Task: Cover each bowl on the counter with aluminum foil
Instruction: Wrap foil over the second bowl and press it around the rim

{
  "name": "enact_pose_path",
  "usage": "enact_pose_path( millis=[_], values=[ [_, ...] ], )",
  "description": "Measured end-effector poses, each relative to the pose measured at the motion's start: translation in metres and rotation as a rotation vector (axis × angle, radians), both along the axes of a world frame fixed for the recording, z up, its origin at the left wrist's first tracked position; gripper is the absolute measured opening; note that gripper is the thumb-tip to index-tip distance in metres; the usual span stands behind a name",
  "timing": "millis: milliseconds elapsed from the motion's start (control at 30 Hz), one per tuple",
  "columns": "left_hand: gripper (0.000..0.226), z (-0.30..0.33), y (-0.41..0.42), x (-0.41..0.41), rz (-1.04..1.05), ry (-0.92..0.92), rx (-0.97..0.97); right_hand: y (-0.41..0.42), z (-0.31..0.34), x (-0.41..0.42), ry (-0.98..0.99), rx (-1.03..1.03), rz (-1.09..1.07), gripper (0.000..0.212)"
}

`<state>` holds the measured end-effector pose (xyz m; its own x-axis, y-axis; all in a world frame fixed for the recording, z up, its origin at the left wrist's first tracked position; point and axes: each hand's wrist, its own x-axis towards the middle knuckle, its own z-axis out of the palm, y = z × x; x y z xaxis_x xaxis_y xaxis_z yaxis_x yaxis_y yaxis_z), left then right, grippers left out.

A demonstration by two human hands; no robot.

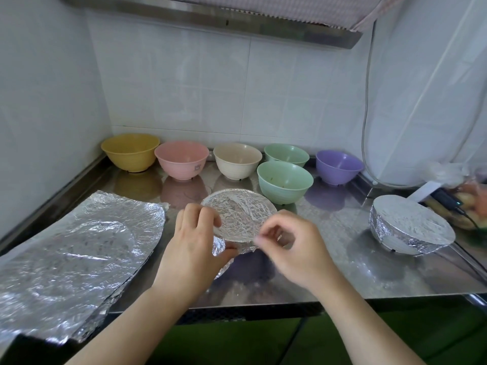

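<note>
White tiled walls close in a corner behind a stainless steel table [342, 259], with a range hood [224, 19] overhead. Near the front middle of the table sits a bowl being wrapped in aluminum foil [238, 216], its top already covered by a crinkled, taut sheet. The left hand [193, 246] grips the bowl's near-left side, fingers curled over the rim and thumb pressing the foil skirt against the wall. The right hand [287, 246] is at the bowl's near-right edge with fingers curled, blurred; its fingertips appear to pinch the foil edge, though that contact is not sharp.

Just behind this bowl stands a green bowl [284, 181], uncovered. Along the back wall runs a row of open bowls: a yellow bowl [130, 151], a pink bowl [181, 159], a cream bowl [237, 159], a second green bowl [286, 154] and a purple bowl [338, 165]. Well to the right, near the table's edge, a finished foil-covered bowl [411, 225] rests apart from the others. On the left, a large loose sheet of foil [79, 248] lies crumpled across the table and hangs past its front edge. A black cable [448, 200] and a bag of food [469, 198] sit at the far right.
</note>
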<state>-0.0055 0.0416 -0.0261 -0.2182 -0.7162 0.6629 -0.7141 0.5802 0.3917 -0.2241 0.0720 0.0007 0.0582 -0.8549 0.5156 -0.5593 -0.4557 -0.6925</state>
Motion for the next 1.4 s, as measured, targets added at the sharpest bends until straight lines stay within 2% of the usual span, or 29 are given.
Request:
enact_pose_path(
  millis=[67,100,233,400,600,967,1067,1400],
  values=[
    [0.067,-0.003,-0.002,0.003,0.004,0.053,0.05,-0.007,0.003,-0.011,-0.222,0.027,-0.078,0.019],
    [0.068,-0.003,-0.003,0.003,0.011,0.071,0.071,-0.012,0.002,-0.016,-0.259,0.053,-0.106,0.019],
    [0.068,0.003,0.001,-0.005,-0.055,0.081,0.072,-0.02,-0.009,-0.014,-0.179,0.163,-0.058,0.023],
    [0.047,0.005,0.003,-0.019,-0.082,0.061,0.03,-0.013,-0.016,-0.01,-0.184,0.08,-0.031,0.025],
    [0.026,-0.001,-0.004,-0.015,-0.114,0.066,0.004,-0.011,-0.014,-0.005,-0.03,-0.01,-0.005,0.024],
    [0.028,0.005,-0.014,-0.013,-0.162,0.055,0.027,-0.012,-0.015,0.008,0.365,-0.208,-0.12,0.025],
    [0.03,0.005,-0.014,-0.012,-0.167,0.05,0.046,-0.012,-0.012,0.001,0.375,-0.168,-0.08,0.025],
    [0.031,0.011,-0.018,-0.006,-0.202,0.044,0.118,-0.013,-0.019,0.004,0.421,-0.209,-0.153,0.028]
  ],
)
